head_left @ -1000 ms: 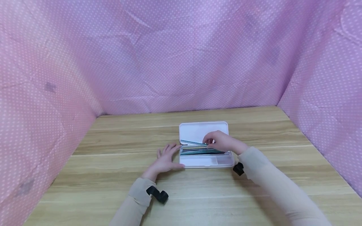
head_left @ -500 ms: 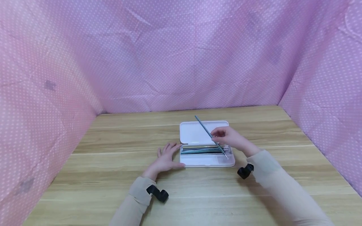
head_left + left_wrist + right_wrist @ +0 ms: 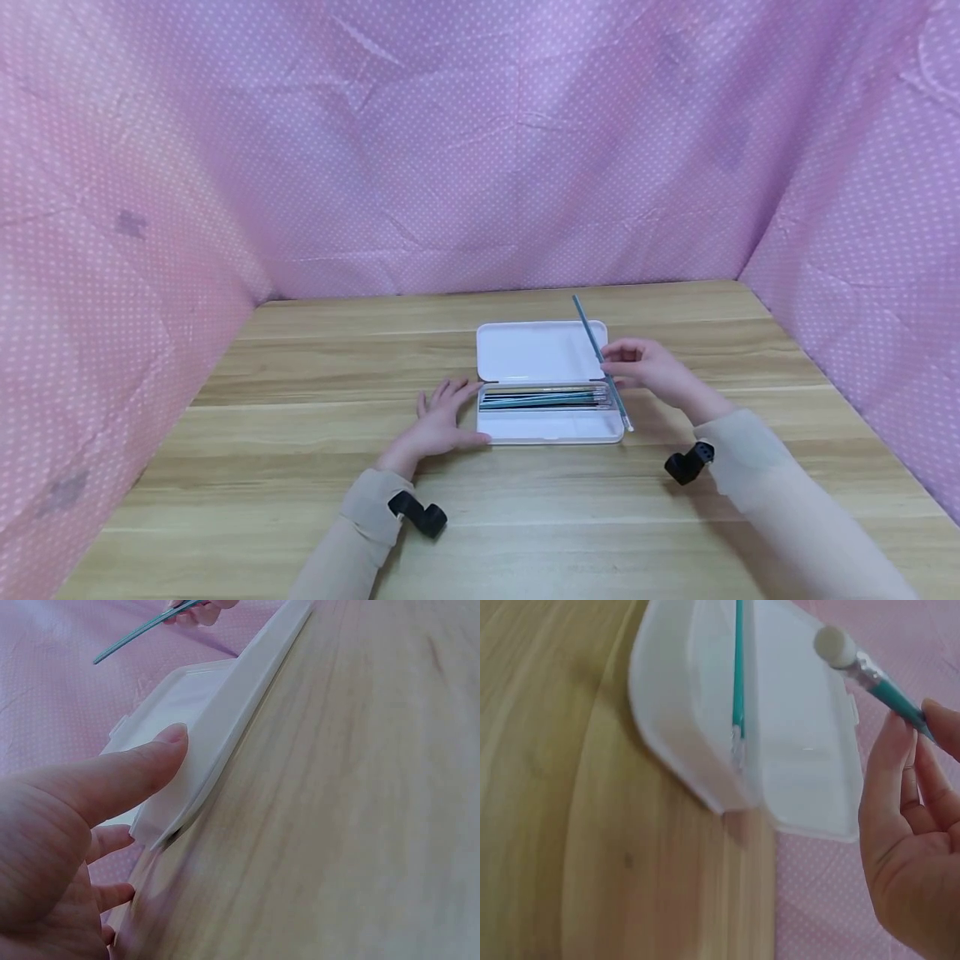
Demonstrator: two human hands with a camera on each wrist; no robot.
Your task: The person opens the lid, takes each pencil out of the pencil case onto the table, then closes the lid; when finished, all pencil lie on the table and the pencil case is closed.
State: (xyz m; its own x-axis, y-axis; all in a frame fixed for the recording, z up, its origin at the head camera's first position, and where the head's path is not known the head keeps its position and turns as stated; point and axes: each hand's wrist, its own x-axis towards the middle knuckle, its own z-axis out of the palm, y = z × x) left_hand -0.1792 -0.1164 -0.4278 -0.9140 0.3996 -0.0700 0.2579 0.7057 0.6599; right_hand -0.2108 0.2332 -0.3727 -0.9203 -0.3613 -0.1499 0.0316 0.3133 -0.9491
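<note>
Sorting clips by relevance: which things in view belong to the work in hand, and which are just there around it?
In the work:
teal pencil, pinched by the right hand
open white case, left hand at its left end
pencils inside

Just around:
wooden table
pink dotted cloth
black wrist cameras

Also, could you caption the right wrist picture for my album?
Right hand pinching a teal pencil, white eraser foremost, near an open white case.

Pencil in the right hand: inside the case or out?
Out. The right hand pinches the pencil, its eraser end in the air, apart from the case.
</note>
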